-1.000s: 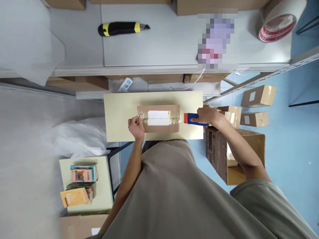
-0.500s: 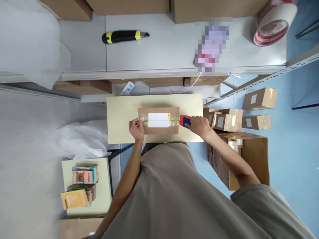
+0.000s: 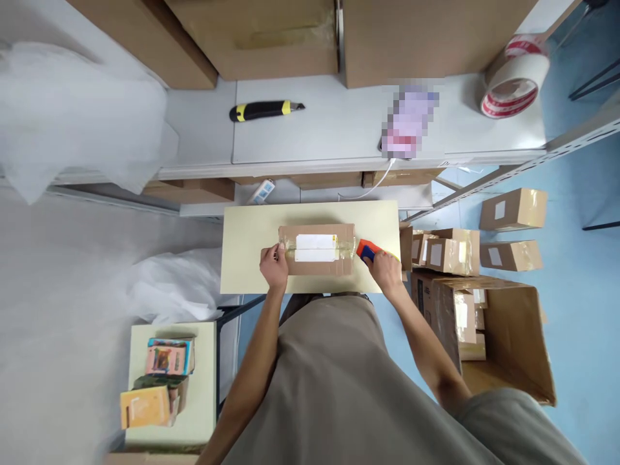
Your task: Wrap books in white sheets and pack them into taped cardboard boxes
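Note:
A taped cardboard box [image 3: 317,268] with a white label [image 3: 314,248] on top lies on a pale yellow table [image 3: 247,223]. Clear tape runs lengthwise over the label and the box's ends. My left hand [image 3: 274,266] grips the box's left end, thumb on top and the other fingers bent at the edge. Just beyond the right end, my right hand [image 3: 386,271] is closed around a red-and-blue tape dispenser [image 3: 367,250]. A small gap separates the dispenser's front from the box. Its rear is mostly hidden by my hand.
A shelf ahead bears a utility knife [image 3: 266,110], a phone [image 3: 409,123] on a cable, tape rolls [image 3: 513,87] and large cartons [image 3: 436,42]. Books [image 3: 167,358] lie on a side table at lower left. An open carton [image 3: 513,336] and several small boxes [image 3: 513,210] stand at right.
The dispenser has come away from the box's right end and now tilts, with its front toward the upper left. My left hand keeps its hold. The whole view has shifted slightly.

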Tool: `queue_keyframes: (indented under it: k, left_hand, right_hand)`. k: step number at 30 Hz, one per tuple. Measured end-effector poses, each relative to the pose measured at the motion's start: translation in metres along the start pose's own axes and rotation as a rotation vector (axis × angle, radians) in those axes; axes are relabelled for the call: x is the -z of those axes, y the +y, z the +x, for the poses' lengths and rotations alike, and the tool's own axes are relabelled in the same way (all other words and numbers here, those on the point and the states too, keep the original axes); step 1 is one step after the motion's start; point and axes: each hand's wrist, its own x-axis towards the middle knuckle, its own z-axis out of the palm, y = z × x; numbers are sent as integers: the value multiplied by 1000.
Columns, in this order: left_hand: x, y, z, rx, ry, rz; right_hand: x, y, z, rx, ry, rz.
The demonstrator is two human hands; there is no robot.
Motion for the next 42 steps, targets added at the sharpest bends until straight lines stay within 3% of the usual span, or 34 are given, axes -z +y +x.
queue_keyframes:
  k: [5,8,11,17,21,26,30,36,39,42]
  left_hand:
    - [11,-1,14,-34,-89,-12]
    - [19,15,20,-118,-45,-72]
    - [31,56,13,-325,-43,-224]
    - [72,166,-7,-772,-127,-492]
    - [90,213,10,-901,-93,-615]
    - [90,242,54,-924,-78,-596]
    - [90,244,74,-929,-148,-551]
    - [94,221,73,-920,-200,-564]
    - [89,193,72,-872,-245,-560]
    - [79,140,73,-728,-292,-533]
  right_hand:
    - [10,14,-29,-102,25,113]
    - [27,12,-49,-114,74,164]
    - [46,-1,-64,-43,202,241]
    - [98,-49,-63,191,538,410]
    - [145,-85,-36,383,737,372]
    - [201,-118,9,491,831,182]
    - [225,-132,37,440,815,29]
    - [227,-145,67,361,761,-6]
    - [216,-144,63,320,864,59]
    - [180,-134,40,294,1002,155]
